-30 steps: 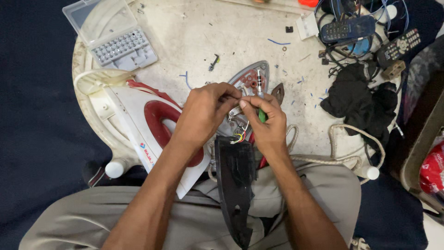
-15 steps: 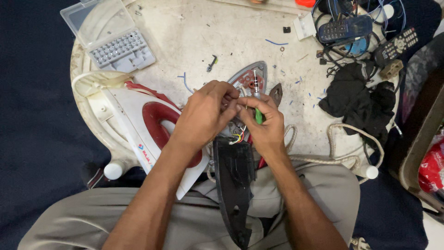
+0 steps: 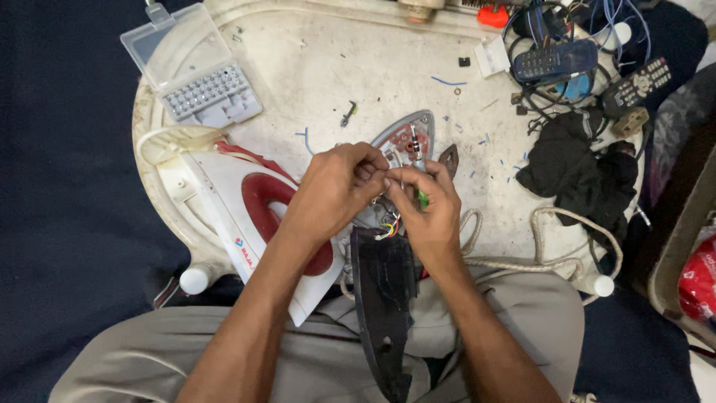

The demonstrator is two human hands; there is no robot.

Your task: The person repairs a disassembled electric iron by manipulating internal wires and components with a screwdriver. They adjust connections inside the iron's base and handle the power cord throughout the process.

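Looking down from the head camera, two bare hands meet over one opened clothes iron [image 3: 406,145] on a round white bench [image 3: 313,67]. The left hand [image 3: 335,186] is closed, fingertips pinching something small that cannot be made out. The right hand [image 3: 429,209] is curled around one green-handled screwdriver [image 3: 421,195], mostly hidden in its grip. Coloured wires [image 3: 388,227] show just below the hands. One dark iron handle [image 3: 384,298] lies toward the wrists; one white and red iron cover [image 3: 250,216] sits left of the left hand. Beyond it is one clear bit case [image 3: 194,67]. Right of the right hand lie a black cloth [image 3: 578,168], two remote controls [image 3: 556,60] and a pale cord [image 3: 552,239], partly cut off.
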